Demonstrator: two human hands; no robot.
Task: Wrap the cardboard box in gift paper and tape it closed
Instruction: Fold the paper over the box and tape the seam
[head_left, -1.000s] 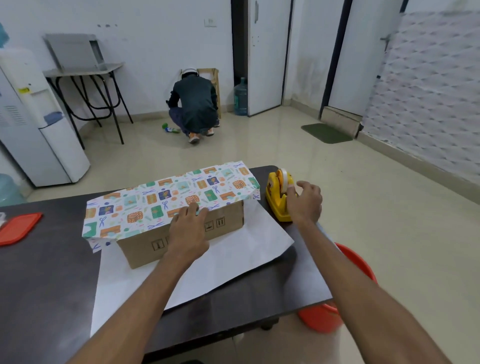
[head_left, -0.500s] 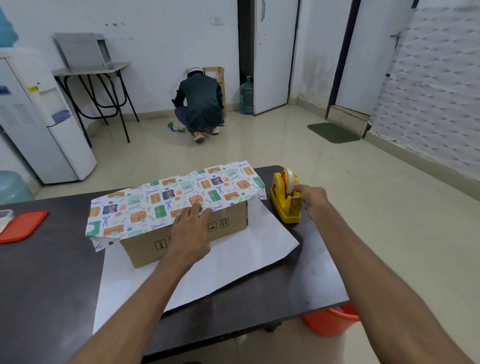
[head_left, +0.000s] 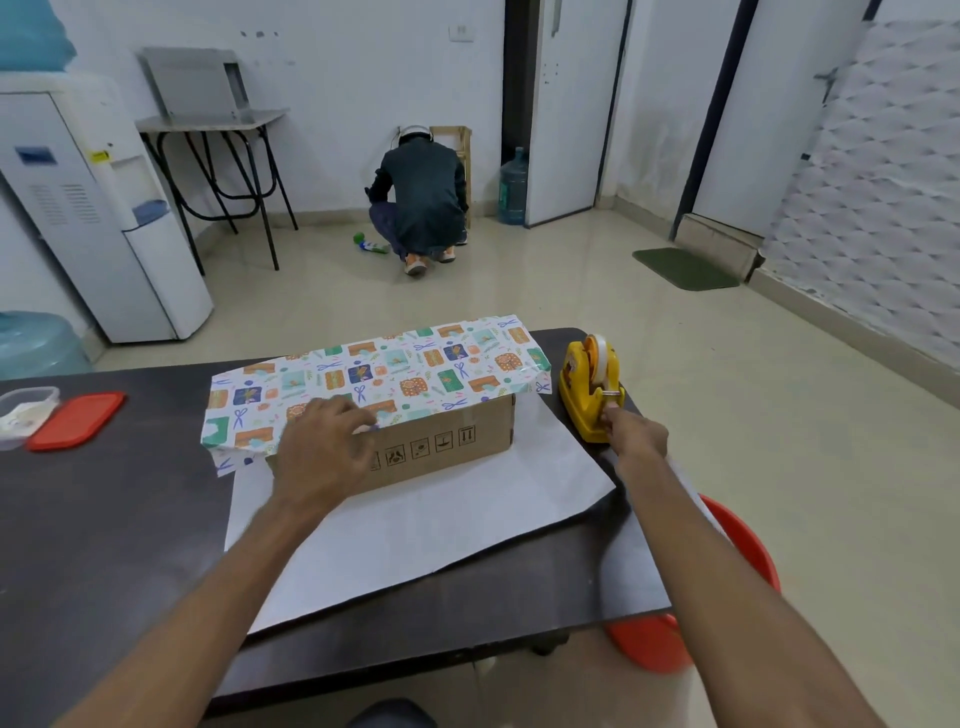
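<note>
left hand (head_left: 322, 447) on paper-draped box (head_left: 467, 441)

The only signs that can be made out are on the cardboard box (head_left: 467, 457). A row of small black handling pictograms (head_left: 420, 448), each in a square frame, is printed on its near side wall, just under the edge of the gift paper (head_left: 384, 369). Four show in full. The one nearest the box's right end bears two upright arrows; the others are too small to tell. A fifth, at the row's left end, is partly covered by the left hand (head_left: 322, 441).

Beyond the box to its left, the water dispenser (head_left: 104, 218) carries a blue label (head_left: 35, 156) and a yellow sticker (head_left: 100, 155), both unreadable. The picture sticker (head_left: 571, 370) on the yellow tape dispenser (head_left: 587, 410), just right of the box, is too blurred to read.
</note>
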